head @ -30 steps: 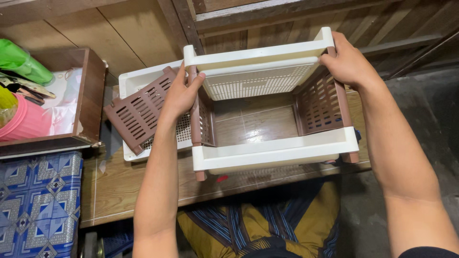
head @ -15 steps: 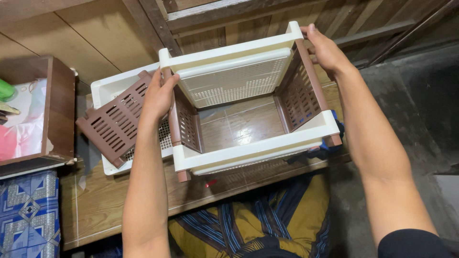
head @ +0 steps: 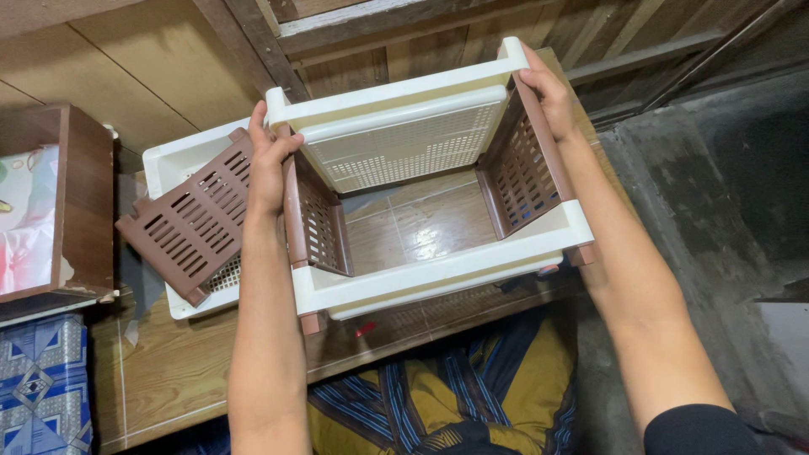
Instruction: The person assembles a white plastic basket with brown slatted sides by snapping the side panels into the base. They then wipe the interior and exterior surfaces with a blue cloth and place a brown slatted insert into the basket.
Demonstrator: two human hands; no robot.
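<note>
Left hand (head: 268, 173): I grip the rack frame (head: 421, 177) at 9 o'clock.
Right hand (head: 548, 93): clamped on its 2 o'clock corner.
Care: keep both shelves level, posts seated.

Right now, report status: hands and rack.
Left hand and right hand grip the cream-and-brown rack frame, far corners. Loose brown slatted panel lies left, apart.

The rack (head: 421, 168) is made of smooth plastic, with cream trays and matt brown slotted side panels (head: 522, 173). The tabletop (head: 194, 371) is seen as glossy, varnished wood. The wall boards (head: 109, 76) are made of rougher, matt timber.
</note>
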